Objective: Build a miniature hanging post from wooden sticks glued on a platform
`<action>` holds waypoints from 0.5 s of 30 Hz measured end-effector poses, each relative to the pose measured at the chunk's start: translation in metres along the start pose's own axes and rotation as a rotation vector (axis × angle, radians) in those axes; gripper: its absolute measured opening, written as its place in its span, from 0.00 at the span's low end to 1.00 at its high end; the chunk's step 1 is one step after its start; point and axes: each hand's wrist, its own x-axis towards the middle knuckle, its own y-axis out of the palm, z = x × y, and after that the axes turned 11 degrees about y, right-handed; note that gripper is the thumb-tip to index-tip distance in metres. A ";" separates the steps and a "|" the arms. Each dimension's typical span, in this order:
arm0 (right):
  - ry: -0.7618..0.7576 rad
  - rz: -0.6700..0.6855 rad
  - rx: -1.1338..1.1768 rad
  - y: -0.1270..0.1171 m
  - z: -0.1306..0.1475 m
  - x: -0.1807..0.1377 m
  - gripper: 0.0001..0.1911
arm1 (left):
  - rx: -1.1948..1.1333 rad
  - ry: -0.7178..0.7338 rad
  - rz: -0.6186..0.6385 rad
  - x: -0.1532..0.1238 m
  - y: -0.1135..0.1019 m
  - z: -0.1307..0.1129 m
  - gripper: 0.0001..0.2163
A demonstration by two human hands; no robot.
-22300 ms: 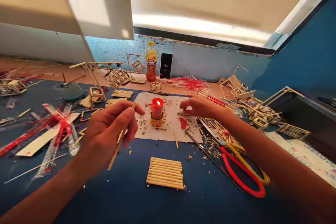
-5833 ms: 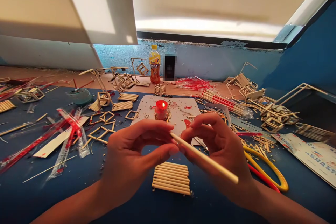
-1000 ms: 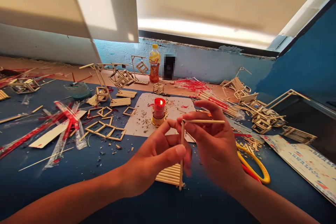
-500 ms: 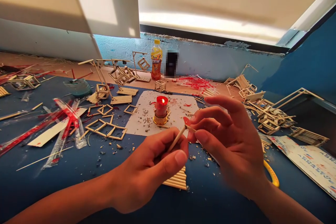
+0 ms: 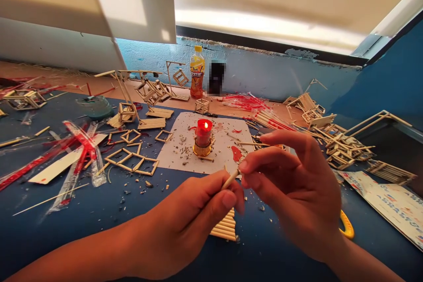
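My left hand [image 5: 194, 211] is closed around a short wooden stick [image 5: 230, 179], which slants up to the right between thumb and fingers. At the stick's far end, my right hand [image 5: 297, 185] pinches the tip with thumb and forefinger, its other fingers curved and spread. Just beyond my hands a lit red candle [image 5: 204, 134] stands in a gold-coloured base on a pale sheet [image 5: 176, 130] littered with dark crumbs. A red scrap [image 5: 236, 153] lies on that sheet near my right fingers. Below my left hand, a flat panel of joined sticks [image 5: 225, 227] is partly covered.
Small stick frames [image 5: 134, 161] and red-striped plastic wrappers [image 5: 86, 152] lie to the left. A drink bottle [image 5: 197, 75] stands by the wall. Stick models [image 5: 346, 145] pile up at the right, near a printed sheet [image 5: 390, 202] and a yellow curved handle [image 5: 346, 224].
My right fingers have closed in on the stick's tip, and the thumb has drawn under it. The stick has shifted slightly right, with my left hand moving the same way.
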 end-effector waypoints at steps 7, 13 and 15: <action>0.023 -0.033 -0.017 0.002 0.000 -0.002 0.23 | 0.156 0.052 0.011 0.002 -0.001 -0.001 0.14; 0.026 -0.012 -0.018 0.000 0.000 -0.003 0.23 | 0.183 0.087 0.008 0.004 -0.001 0.000 0.13; 0.030 -0.014 -0.022 0.000 0.000 -0.003 0.23 | 0.177 0.081 0.012 0.004 0.000 0.000 0.13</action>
